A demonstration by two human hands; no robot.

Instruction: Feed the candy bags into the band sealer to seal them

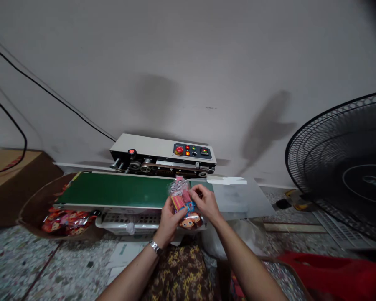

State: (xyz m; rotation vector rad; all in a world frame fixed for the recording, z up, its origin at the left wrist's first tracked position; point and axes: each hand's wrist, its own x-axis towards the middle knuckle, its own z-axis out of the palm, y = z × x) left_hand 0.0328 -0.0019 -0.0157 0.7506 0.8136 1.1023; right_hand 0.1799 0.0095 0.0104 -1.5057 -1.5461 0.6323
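Showing against the green belt (115,190), the packet (178,201) is clamped along its left side by the fingers of the left hand (169,217), apparently steadied for the right hand (206,203) at its right edge. Whether the right fingers are pinched tight cannot quite be told. Shiny packs (69,221) are held in a brown bin (28,211), likely placed to catch.

mid-frame, the sealing machine (163,151) stands before the wall (188,62), the conveyor belt (119,190) in front of it. at centre, the packet (177,202) sits between left grip (169,219) and right grip (206,204). below the belt is a basket (113,226); lower left, a bin (28,214) holding more packets (69,221); at the left edge, a carton (21,184); at the right edge, a fan (335,163).
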